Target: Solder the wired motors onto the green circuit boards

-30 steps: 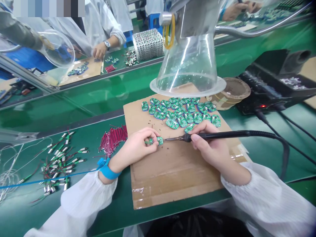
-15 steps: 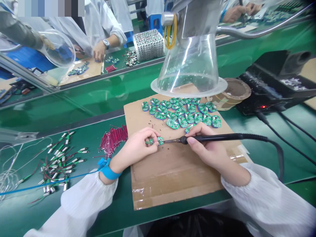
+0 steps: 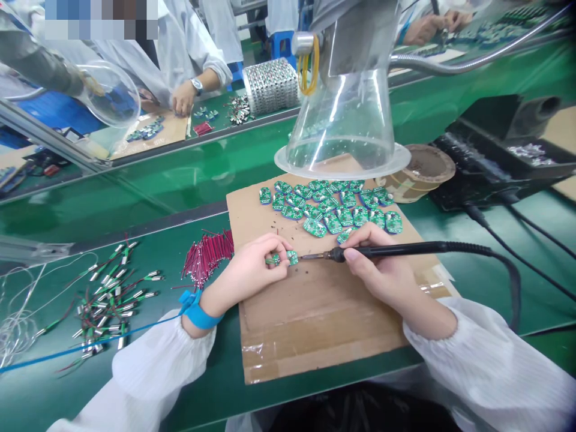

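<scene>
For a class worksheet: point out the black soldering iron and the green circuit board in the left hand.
Black soldering iron [image 3: 396, 250], head view, on its handle.
Green circuit board [image 3: 292, 258], head view, on its exposed end.

The left hand [image 3: 245, 277] pinches a green circuit board [image 3: 292, 258] above a cardboard sheet [image 3: 315, 318], and the right hand [image 3: 380, 271] holds a soldering iron [image 3: 396, 251], its tip just beside the board. More green boards [image 3: 333, 216] lie clustered on the upper part of the sheet, below a clear plastic hood [image 3: 342, 120]. Red wires [image 3: 207, 258] lie just left of the sheet, with wired parts [image 3: 108, 312] farther left. A blue wrist strap [image 3: 197, 316] circles the left wrist. A co-worker's hand [image 3: 184, 99] rests at upper left.
</scene>
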Demonstrator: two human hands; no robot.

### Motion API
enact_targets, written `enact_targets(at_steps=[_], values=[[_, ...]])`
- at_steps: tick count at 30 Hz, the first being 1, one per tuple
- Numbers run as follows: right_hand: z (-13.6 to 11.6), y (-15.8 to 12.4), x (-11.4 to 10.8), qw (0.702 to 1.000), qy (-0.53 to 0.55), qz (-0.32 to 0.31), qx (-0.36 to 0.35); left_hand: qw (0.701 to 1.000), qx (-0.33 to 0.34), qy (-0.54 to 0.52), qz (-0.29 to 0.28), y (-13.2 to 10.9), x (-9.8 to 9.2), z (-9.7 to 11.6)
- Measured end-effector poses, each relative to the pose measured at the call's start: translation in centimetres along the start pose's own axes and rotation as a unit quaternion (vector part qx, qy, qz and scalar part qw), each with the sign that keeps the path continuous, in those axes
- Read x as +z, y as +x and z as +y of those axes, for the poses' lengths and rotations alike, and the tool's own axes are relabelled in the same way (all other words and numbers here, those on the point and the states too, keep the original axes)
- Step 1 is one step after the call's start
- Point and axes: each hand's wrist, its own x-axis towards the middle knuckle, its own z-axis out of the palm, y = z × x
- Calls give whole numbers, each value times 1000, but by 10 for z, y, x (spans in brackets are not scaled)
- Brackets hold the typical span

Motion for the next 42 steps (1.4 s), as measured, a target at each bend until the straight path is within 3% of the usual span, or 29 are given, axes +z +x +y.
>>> enact_targets(at_steps=[5,10,17,25,42], values=[[1,-1,0,1000,13,8,13,1000,1,-12,-28,0,-8,2],[0,0,1,1000,25,5,10,992,-56,-56,-95,0,-18,5],[0,2,1,1000,12,2,10,994,49,33,-94,9,-25,11],[0,2,1,1000,15,10,20,994,20,11,-109,13,-23,8],[-1,2,0,1000,-7,-1,-4,997,12,-11,-81,13,-15,0]])
